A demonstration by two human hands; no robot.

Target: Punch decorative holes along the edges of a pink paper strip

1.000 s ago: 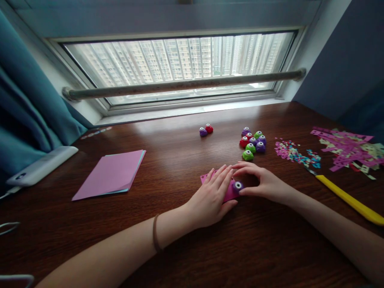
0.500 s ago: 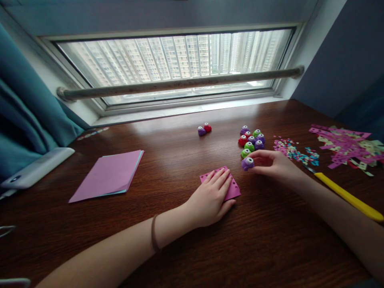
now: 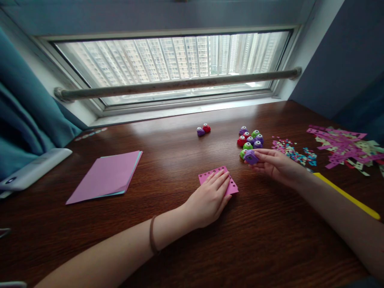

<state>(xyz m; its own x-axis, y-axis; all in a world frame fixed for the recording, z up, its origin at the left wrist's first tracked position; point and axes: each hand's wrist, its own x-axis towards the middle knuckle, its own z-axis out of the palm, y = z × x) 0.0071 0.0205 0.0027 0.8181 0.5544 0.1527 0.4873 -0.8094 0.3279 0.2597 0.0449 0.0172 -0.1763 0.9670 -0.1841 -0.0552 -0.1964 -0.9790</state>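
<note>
My left hand (image 3: 208,198) lies flat on a small pink sheet of paper (image 3: 203,179), fingers stretched out and side by side. Small cut-out shapes, some of them stars, run along the sheet's edges. To its upper right, my right hand (image 3: 274,165) pinches a purple craft punch (image 3: 251,157) between thumb and fingers, turned so that its flat underside shows. Just behind that punch stand several more craft punches, among them a green one (image 3: 247,146), a red one (image 3: 241,141) and a purple one (image 3: 257,145).
A purple punch (image 3: 200,131) and a red punch (image 3: 207,128) stand further back. Pink and blue sheets (image 3: 105,176) are stacked left. Confetti (image 3: 291,151), paper scraps (image 3: 342,144) and a yellow-handled tool (image 3: 348,196) lie right. A white device (image 3: 36,168) sits by the curtain.
The purple punch in my right hand has been lifted and tipped over, from white top showing to underside showing. My left hand stays on the pink paper, its thumb drawn closer in.
</note>
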